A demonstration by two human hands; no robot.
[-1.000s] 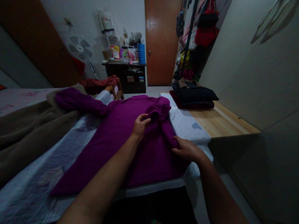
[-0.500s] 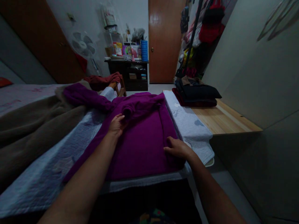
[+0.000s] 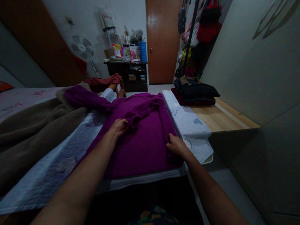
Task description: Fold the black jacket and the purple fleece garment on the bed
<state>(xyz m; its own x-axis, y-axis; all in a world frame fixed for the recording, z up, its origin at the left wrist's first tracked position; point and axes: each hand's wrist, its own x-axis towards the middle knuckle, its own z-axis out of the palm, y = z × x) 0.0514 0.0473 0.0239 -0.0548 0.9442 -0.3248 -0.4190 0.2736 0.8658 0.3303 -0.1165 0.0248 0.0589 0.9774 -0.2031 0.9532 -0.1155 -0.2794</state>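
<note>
A purple long-sleeved top (image 3: pixel 140 150) lies spread on the bed, its right side folded inward along the edge. One sleeve (image 3: pixel 142 111) crosses the body, the cuff's opening turned toward me. At that cuff my left hand (image 3: pixel 120 126) is closed, thumb and fingers pinching the cloth. The other sleeve (image 3: pixel 87 98) stretches out to the left over a brown fleecy cloth. My right hand (image 3: pixel 176 145) has its fingers curled onto the folded right edge, holding the fabric; its fingertips are partly hidden.
The brown fleecy cloth (image 3: pixel 39 128) covers the left of the bed. A pale quilted cover (image 3: pixel 185 125) shows at right, beside a wooden board (image 3: pixel 225 120) bearing folded dark clothes (image 3: pixel 197 89). Behind stand a fan (image 3: pixel 82 47), a dark cabinet (image 3: pixel 126 76) and a door (image 3: pixel 161 43).
My left hand has moved slightly right and toward me, and the cuff with it. My right hand's fingers have closed more on the folded edge. The view has shifted a little.
</note>
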